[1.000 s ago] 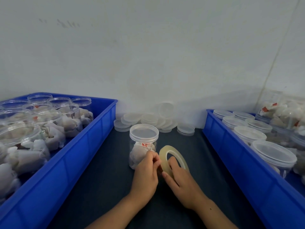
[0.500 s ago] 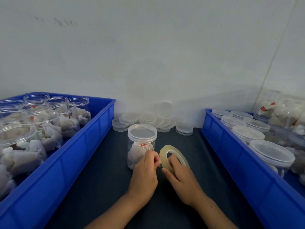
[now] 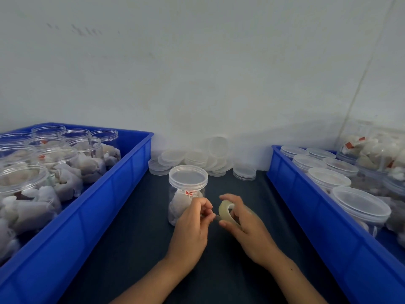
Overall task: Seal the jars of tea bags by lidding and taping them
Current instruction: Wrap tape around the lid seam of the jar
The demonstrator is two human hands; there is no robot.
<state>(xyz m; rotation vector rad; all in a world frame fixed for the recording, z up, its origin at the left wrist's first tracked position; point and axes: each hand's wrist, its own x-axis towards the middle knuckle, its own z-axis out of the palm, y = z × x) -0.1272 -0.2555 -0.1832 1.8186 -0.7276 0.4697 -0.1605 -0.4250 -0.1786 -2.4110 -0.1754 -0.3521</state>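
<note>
I've tipped the tape roll (image 3: pixel 226 212) on edge in my right hand (image 3: pixel 245 224) — my left hand (image 3: pixel 192 224) pinches its loose end, ready to band the lidded jar (image 3: pixel 186 194).

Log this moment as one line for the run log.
stage: taping prep | jar: lidded, untaped | right hand: holds tape roll | left hand: pinches tape end

left hand (image 3: pixel 192 224) covers lower right of the lidded jar (image 3: pixel 186 194). Tape roll (image 3: pixel 226 212) mostly hidden in right hand (image 3: pixel 245 224); free end toward the jar too thin and blurred to tell. Blue bins either side of jar, left bin (image 3: pixel 105 200) and right bin (image 3: pixel 311 218), are cut by frame edges.
</note>
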